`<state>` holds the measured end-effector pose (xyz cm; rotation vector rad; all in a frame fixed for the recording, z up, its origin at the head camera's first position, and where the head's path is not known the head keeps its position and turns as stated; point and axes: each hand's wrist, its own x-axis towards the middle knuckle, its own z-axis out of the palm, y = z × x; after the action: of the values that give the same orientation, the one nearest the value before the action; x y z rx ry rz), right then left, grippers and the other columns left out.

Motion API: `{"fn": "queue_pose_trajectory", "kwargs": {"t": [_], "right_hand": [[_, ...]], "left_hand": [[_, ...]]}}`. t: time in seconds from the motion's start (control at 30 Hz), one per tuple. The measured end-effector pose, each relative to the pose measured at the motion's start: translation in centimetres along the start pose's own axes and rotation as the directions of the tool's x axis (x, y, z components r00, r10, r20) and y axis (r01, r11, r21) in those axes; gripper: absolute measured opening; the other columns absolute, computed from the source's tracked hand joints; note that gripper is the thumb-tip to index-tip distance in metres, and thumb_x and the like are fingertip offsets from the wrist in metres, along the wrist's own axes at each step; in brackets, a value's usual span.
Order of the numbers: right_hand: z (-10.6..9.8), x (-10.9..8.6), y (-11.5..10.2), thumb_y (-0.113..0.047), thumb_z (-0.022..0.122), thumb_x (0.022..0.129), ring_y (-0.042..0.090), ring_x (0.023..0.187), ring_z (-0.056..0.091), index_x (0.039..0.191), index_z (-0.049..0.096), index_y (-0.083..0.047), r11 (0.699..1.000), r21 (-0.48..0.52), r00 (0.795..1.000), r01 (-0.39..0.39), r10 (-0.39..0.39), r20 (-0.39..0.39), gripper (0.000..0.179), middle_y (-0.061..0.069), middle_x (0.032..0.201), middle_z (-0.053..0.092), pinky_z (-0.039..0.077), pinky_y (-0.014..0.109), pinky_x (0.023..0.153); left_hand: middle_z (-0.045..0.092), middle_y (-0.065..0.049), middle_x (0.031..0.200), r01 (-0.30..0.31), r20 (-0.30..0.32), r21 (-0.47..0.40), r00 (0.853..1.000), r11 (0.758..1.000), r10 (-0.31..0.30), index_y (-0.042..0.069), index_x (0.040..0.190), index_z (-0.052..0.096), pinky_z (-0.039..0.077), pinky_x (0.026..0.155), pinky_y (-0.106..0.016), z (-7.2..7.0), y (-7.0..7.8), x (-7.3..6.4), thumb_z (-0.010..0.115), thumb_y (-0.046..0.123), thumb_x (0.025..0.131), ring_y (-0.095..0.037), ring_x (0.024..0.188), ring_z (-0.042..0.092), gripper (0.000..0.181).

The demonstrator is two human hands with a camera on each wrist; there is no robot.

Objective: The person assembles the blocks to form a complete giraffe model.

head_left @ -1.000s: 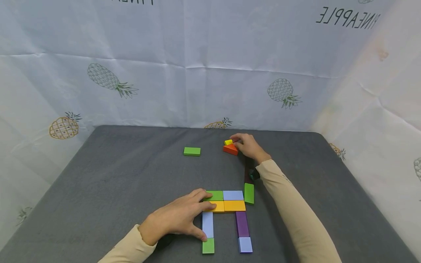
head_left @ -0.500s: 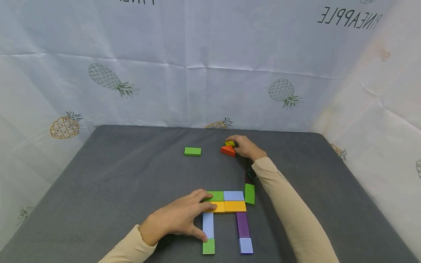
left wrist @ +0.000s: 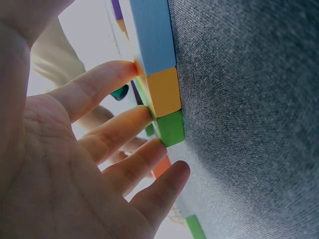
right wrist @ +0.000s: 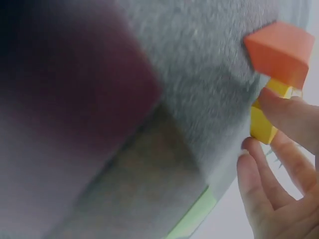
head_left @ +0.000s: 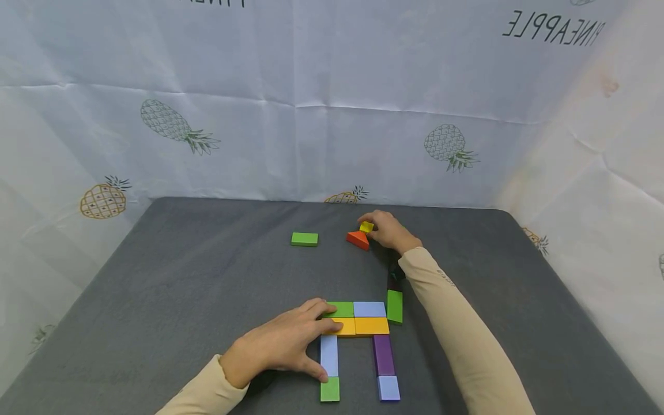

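At the far side of the table, my right hand (head_left: pixel 391 231) pinches a small yellow block (head_left: pixel 366 226) between thumb and fingers. Close by its near left side lies an orange triangular block (head_left: pixel 358 240). My left hand (head_left: pixel 282 340) is spread over the left part of a flat block figure, fingertips on a green block (head_left: pixel 339 309) and a yellow-orange block (head_left: pixel 344 327). Its thumb tip is at the lower green block (head_left: pixel 329 389), beside a light blue block (head_left: pixel 329 355). In the left wrist view the fingers (left wrist: pixel 122 129) are nearly straight against the blocks' edges.
The figure's right side has a purple block (head_left: pixel 384 355), a light blue block (head_left: pixel 388 388) and an upright green block (head_left: pixel 395 306). A dark block (head_left: pixel 394 283) lies partly under the right wrist. A loose green block (head_left: pixel 304 239) lies at the back. Pineapple-printed cloth (head_left: pixel 321 150) hangs behind.
The orange triangular block has shifted a little left and nearer, turning slightly. The right fingers have closed round the yellow block and moved it slightly right. The left hand stays put.
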<state>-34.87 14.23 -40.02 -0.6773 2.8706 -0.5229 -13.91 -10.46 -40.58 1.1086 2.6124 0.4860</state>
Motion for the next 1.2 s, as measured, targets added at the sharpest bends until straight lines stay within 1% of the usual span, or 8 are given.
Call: {"fn": "queue_pose_trajectory", "kwargs": {"t": [0.13,0.23,0.47,0.6,0.77,0.93,1.03,1.2], "right_hand": [[-0.4,-0.2,0.7,-0.002,0.065,0.093,0.035,0.121,0.055,0.133,0.061,-0.002,1.0,0.028,0.999,-0.008,0.009,-0.038,0.04,0.021,0.133,0.059,0.047,0.049,0.104],[-0.7,-0.4,1.1,-0.004,0.065,0.094,0.036,0.12,0.055,0.135,0.059,-0.002,0.998,0.06,0.998,-0.035,0.038,-0.048,0.042,0.021,0.133,0.057,0.047,0.049,0.104],[-1.3,-0.7,2.3,-0.005,0.064,0.095,0.039,0.123,0.055,0.139,0.055,-0.001,0.992,0.103,0.993,-0.07,0.079,-0.084,0.044,0.022,0.139,0.054,0.048,0.05,0.102],[-1.4,-0.9,3.1,-0.005,0.064,0.095,0.041,0.123,0.055,0.139,0.054,0.0,0.986,0.137,0.988,-0.094,0.109,-0.109,0.045,0.023,0.14,0.052,0.049,0.051,0.101],[-1.5,-1.3,4.1,-0.008,0.063,0.097,0.043,0.12,0.057,0.139,0.052,0.003,0.976,0.189,0.979,-0.109,0.139,-0.15,0.045,0.026,0.139,0.052,0.051,0.05,0.098],[-1.4,-1.8,5.2,-0.012,0.065,0.096,0.043,0.116,0.059,0.139,0.052,0.004,0.967,0.216,0.965,-0.132,0.175,-0.194,0.047,0.027,0.136,0.054,0.052,0.05,0.094],[-1.3,-1.9,5.6,-0.013,0.064,0.097,0.043,0.115,0.059,0.139,0.051,0.006,0.962,0.227,0.957,-0.152,0.201,-0.207,0.048,0.028,0.134,0.055,0.053,0.05,0.093],[-1.1,-1.8,6.2,-0.016,0.064,0.097,0.044,0.117,0.058,0.139,0.049,0.008,0.954,0.243,0.948,-0.178,0.232,-0.216,0.05,0.03,0.134,0.055,0.052,0.05,0.095]], "left_hand": [[0.046,0.002,0.145,-0.001,-0.008,0.002,1.0,1.0,0.001,0.025,0.133,0.062,0.047,0.106,-0.033,0.0,0.0,-0.1,0.081,0.057,0.073,-0.013,0.129,0.044,0.071],[0.046,0.002,0.146,-0.001,-0.009,-0.004,1.0,1.0,0.001,0.025,0.133,0.062,0.047,0.105,-0.033,-0.1,-0.1,-0.1,0.082,0.057,0.073,-0.013,0.129,0.045,0.072],[0.045,0.003,0.146,0.006,0.001,-0.006,1.0,1.0,-0.006,0.027,0.134,0.061,0.047,0.107,-0.035,-0.1,-0.3,0.1,0.081,0.059,0.072,-0.013,0.131,0.043,0.073],[0.045,0.003,0.146,0.0,-0.003,-0.001,1.0,1.0,0.0,0.026,0.133,0.062,0.047,0.106,-0.033,-0.1,-0.3,0.1,0.081,0.059,0.072,-0.012,0.13,0.044,0.072],[0.045,0.003,0.146,-0.006,-0.007,0.002,1.0,1.0,0.006,0.025,0.133,0.062,0.047,0.105,-0.032,-0.1,-0.4,0.1,0.081,0.058,0.073,-0.012,0.131,0.043,0.071],[0.045,0.002,0.146,-0.004,-0.007,0.002,1.0,1.0,0.004,0.024,0.133,0.062,0.047,0.105,-0.031,-0.1,-0.4,0.1,0.082,0.056,0.073,-0.012,0.131,0.043,0.071],[0.045,0.002,0.146,-0.005,-0.008,0.002,1.0,1.0,0.005,0.024,0.133,0.062,0.047,0.105,-0.031,-0.2,-0.4,0.1,0.083,0.055,0.073,-0.012,0.131,0.043,0.07],[0.045,0.002,0.146,-0.006,-0.009,0.001,1.0,1.0,0.006,0.024,0.133,0.063,0.047,0.105,-0.031,-0.1,-0.5,0.1,0.082,0.055,0.073,-0.012,0.131,0.043,0.07]]}}
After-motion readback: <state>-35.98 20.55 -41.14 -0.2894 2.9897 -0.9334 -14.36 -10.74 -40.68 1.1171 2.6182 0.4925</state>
